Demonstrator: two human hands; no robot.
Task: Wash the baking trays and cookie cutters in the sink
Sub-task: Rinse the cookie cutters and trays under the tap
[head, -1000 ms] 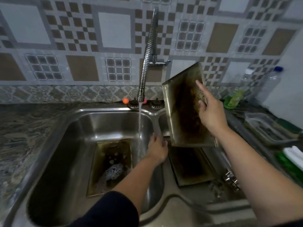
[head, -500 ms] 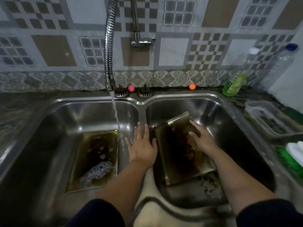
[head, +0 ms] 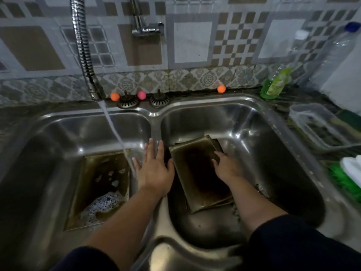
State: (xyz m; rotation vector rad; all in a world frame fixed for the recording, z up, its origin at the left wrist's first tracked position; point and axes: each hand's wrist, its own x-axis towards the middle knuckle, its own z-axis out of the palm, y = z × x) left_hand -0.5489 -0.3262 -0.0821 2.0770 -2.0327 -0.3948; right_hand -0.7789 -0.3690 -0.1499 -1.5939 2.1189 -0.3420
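Baking trays: we count one in the left basin, flat, suds at its near end, water from the hose falling just left of our left hand. That grip is open, fingers spread, resting on the divider of the sink, holding nothing. Stacked trays lie in the right basin, directly under our right hand, whose grip is flat on the top tray's right edge, not closed that we can tell. Long axis runs away from us. Right hand is nearer the stack; left hand nearer the soaking tray. Cookie cutters: none clearly visible.
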